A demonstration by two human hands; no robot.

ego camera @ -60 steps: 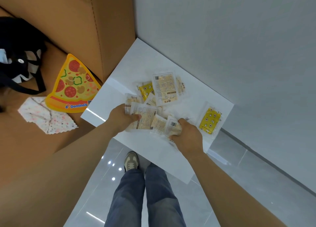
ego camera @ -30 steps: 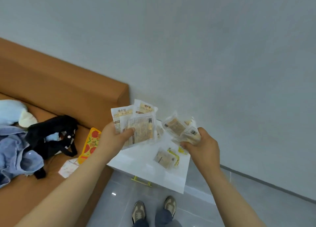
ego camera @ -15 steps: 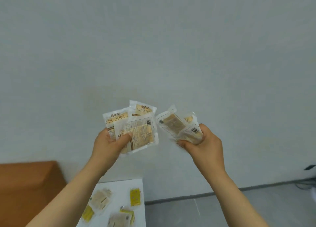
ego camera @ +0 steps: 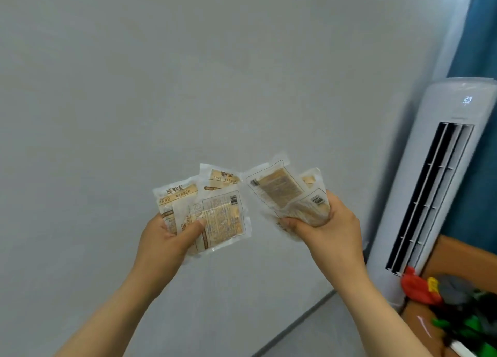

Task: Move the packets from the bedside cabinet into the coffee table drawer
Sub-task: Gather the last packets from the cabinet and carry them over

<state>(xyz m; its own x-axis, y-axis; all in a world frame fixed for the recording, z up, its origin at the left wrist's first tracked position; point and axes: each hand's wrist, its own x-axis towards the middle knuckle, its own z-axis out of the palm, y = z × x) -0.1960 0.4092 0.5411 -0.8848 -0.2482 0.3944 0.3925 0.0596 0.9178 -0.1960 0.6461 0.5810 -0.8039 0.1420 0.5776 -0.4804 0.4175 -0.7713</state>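
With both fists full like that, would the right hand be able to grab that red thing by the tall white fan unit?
Probably not as things stand. The right hand is closed around a bunch of packets, so no fingers are free, and the red thing lies well below and to its right. The left hand is just as full.

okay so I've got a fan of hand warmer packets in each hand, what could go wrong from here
The left hand pins a loose fan of packets mainly with the thumb, so the back ones could slide out while you walk. The right hand bunches its packets at one end, and the top one sticks out far and may slip. With both hands full and no drawer in view, opening it could force a risky regrip.
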